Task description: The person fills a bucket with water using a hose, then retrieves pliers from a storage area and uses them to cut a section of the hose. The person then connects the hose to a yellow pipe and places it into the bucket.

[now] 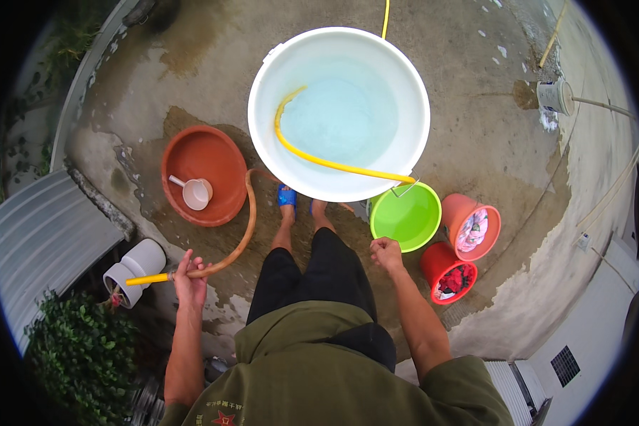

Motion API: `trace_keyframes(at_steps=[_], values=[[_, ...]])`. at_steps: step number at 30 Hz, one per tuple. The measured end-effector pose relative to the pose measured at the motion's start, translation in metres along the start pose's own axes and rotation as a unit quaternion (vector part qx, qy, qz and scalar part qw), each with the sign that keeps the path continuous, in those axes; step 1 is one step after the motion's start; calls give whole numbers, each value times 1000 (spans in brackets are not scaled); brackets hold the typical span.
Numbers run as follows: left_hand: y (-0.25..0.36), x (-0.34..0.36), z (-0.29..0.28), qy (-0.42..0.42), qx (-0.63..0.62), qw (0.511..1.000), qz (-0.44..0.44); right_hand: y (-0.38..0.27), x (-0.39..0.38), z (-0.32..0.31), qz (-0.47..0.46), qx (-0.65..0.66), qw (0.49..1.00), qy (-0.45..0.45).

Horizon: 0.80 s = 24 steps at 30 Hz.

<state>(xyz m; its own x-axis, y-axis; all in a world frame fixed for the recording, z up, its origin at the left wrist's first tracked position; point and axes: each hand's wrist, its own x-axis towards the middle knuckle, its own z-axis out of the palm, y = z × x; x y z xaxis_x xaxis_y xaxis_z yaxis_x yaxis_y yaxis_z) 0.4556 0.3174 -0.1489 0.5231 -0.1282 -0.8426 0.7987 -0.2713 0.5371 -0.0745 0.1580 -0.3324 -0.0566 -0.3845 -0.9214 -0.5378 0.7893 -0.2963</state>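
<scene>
My left hand point(190, 278) is closed around an orange-brown hose point(243, 238) close to its yellow end piece point(145, 280), which points left. From there the hose curves up beside a terracotta-coloured basin point(224, 160) that holds a pinkish dipper point(197, 194). My right hand point(385, 253), fingers curled in, hovers by the near left rim of a lime-green bucket point(408, 219); nothing shows in its grip. Beyond my feet stands a large white tub point(420, 135) of water. A yellow hose point(341, 167) lies curved inside it and runs across its near right rim.
Right of the green bucket, an orange bucket point(493, 231) and a red bucket point(433, 264) hold cloth. A white pail point(555, 97) with a stick lies farther right near the wall. At left are a white pot point(148, 257), a leafy bush point(78, 355) and corrugated sheeting point(50, 227). The concrete is partly wet.
</scene>
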Motion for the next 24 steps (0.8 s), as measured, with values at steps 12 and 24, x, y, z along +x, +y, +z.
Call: trace_keyframes(at_steps=[12,24], values=[[20,-50,-33,-10,-18,999,34,-38,-17,9,-47,6,999,-27],[-2,-59,-71,46,-84,995,15,-34,-29,-8,0,7,1000,-16]])
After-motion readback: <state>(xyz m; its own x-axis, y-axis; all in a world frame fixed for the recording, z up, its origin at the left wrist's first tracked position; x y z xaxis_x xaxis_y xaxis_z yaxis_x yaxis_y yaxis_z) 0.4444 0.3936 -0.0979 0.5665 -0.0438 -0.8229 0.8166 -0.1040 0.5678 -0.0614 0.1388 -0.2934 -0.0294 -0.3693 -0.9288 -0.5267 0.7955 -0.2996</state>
